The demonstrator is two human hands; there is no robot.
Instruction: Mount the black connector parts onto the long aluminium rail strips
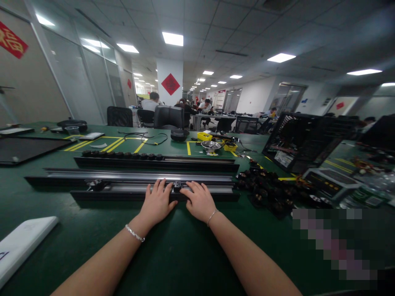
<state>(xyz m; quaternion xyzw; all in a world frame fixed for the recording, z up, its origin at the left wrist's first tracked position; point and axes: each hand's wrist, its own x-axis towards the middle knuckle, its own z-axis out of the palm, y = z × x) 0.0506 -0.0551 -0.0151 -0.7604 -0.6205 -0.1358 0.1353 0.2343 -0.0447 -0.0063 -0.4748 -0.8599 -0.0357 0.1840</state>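
My left hand [156, 203] lies over the nearest long black rail [114, 198], a channel with a silvery inside. Its fingers are stretched out across the top and the thumb points right along the front wall. My right hand [200, 202] rests on the same rail a little to the right, fingers extended and thumb at the near side. Between the two hands a small black part [177, 186] sits in the channel, close to the fingertips. Farther left in this rail is another black part [97, 185]. What the fingertips touch beyond the rail wall is hidden.
Behind lie a longer black rail [77, 176] and a rail with several black parts [138, 156]. A pile of black components [265, 185] is at the right, near a power supply [331, 183] and an open computer case [296, 139]. A white box [26, 242] lies front left.
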